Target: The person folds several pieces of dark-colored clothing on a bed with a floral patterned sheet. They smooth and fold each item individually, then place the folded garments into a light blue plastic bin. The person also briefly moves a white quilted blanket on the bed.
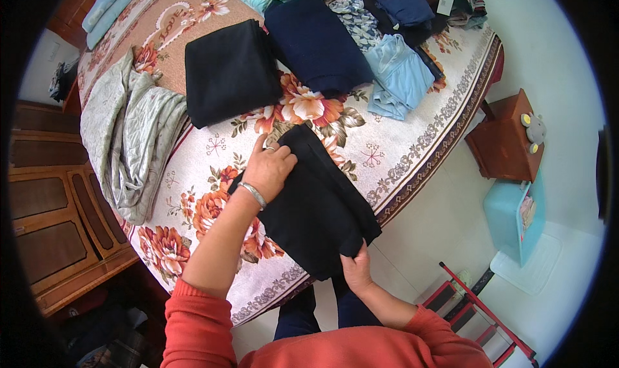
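Note:
A folded black garment (pixel 309 208) lies partly on the bed, its near end reaching over the bed's front edge. My left hand (pixel 271 167), wearing a ring and a silver bracelet, is at the garment's far left side. Its fingers curl onto the cloth, with one finger sticking out; the thumb is hidden. At the near right corner, my right hand (pixel 357 267) grips the garment's lower edge, thumb on top. Beyond them on the bed are a folded black cloth (pixel 232 73) and a folded navy garment (pixel 316 44).
The floral bedspread (pixel 213 145) carries a crumpled grey quilted cloth (pixel 135 136), a light blue garment (pixel 399 73) and a heap of clothes (pixel 396 5). Right of the bed stand a wooden nightstand (pixel 503 136), a blue bin (pixel 505 213) and a red-framed folding item (pixel 476 310). Wooden cabinets (pixel 53 203) are left.

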The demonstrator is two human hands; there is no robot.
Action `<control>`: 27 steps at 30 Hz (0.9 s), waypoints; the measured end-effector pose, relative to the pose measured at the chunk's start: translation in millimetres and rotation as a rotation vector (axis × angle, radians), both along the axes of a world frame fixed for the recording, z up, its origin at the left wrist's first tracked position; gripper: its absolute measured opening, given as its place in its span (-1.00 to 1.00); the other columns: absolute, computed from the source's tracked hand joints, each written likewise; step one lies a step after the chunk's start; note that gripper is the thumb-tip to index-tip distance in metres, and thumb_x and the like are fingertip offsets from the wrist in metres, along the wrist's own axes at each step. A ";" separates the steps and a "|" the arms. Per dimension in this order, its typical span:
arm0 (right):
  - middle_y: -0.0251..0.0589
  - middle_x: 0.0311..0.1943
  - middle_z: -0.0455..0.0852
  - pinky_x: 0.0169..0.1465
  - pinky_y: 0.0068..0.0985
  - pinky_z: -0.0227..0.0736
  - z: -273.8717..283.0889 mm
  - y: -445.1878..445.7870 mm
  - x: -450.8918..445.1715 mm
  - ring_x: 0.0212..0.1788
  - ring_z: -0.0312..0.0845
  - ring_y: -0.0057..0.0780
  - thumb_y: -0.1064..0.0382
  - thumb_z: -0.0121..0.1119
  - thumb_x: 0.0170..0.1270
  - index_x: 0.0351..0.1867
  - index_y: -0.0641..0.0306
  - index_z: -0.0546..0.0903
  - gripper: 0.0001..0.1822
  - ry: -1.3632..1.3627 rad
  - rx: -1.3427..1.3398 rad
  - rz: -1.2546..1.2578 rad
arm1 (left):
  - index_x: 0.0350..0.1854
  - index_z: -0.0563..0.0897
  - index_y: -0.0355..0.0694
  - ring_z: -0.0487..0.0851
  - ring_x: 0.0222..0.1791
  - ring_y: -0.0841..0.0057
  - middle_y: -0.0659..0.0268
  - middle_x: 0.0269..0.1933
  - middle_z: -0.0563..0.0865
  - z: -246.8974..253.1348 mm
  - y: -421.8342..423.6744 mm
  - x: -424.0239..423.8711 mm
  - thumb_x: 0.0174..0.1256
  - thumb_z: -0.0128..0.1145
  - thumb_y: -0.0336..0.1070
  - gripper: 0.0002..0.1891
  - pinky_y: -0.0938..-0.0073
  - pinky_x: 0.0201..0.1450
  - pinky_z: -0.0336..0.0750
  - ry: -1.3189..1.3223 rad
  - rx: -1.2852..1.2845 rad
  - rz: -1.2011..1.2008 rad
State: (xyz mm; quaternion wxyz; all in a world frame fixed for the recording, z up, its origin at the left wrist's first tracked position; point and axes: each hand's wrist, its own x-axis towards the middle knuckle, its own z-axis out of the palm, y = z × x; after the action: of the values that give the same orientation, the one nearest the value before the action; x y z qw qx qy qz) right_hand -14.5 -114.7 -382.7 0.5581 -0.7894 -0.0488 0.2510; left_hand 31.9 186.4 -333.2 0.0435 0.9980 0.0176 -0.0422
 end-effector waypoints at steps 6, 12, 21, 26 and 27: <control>0.08 0.07 0.50 0.26 -0.37 0.24 -17.5 -22.5 3.1 0.14 0.42 -0.16 0.31 0.10 0.34 0.18 0.44 0.27 -0.54 0.116 -0.020 -0.112 | 0.10 0.58 -0.02 0.35 0.34 0.24 0.23 0.23 0.49 -11.3 -54.9 12.0 0.14 0.08 -0.43 -0.58 -0.06 0.46 0.02 -0.317 0.001 0.255; 0.06 0.14 0.46 0.37 -0.17 0.09 48.7 -16.1 25.4 0.26 0.29 -0.02 0.27 0.06 0.33 0.21 0.39 0.37 -0.55 -0.516 -0.219 0.173 | 0.35 0.42 0.05 0.12 0.50 0.21 0.17 0.45 0.29 -29.6 -73.8 -34.7 0.19 0.23 -0.06 -0.38 -0.12 0.48 -0.15 -0.206 -0.132 0.368; -0.01 0.37 0.25 0.42 0.11 -0.10 -5.1 27.8 74.2 0.44 0.03 0.04 -0.11 0.29 0.11 0.34 0.16 0.34 -0.21 -0.952 -0.575 0.674 | 0.45 0.26 0.11 0.06 0.53 0.27 0.26 0.49 0.23 -59.6 -36.7 -52.6 0.32 -0.01 0.19 -0.33 -0.21 0.47 -0.24 0.000 -0.141 0.403; 0.11 0.35 0.25 0.42 0.01 -0.04 0.7 -25.8 87.3 0.39 0.11 0.09 0.05 0.26 0.18 0.34 0.36 0.28 -0.25 -0.819 -0.595 0.598 | 0.48 0.21 0.04 -0.01 0.55 0.23 0.20 0.52 0.16 -91.6 -11.2 -113.8 0.41 -0.15 0.11 -0.38 0.01 0.52 -0.30 -0.084 -0.135 0.930; 0.12 0.33 0.28 0.39 0.01 0.00 -2.3 -35.1 84.5 0.37 0.14 0.09 0.07 0.25 0.19 0.33 0.37 0.29 -0.27 -0.814 -0.576 0.526 | 0.49 0.21 0.01 -0.03 0.55 0.22 0.19 0.53 0.15 -109.5 -13.6 -130.6 0.43 -0.18 0.08 -0.39 0.05 0.52 -0.31 -0.164 -0.116 1.090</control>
State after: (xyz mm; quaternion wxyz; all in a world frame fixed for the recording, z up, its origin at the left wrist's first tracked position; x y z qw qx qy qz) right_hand 70.0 -149.8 -385.0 0.1749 -0.9043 -0.3848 0.0601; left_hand -98.8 172.8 -442.7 0.1152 0.8405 0.5256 0.0631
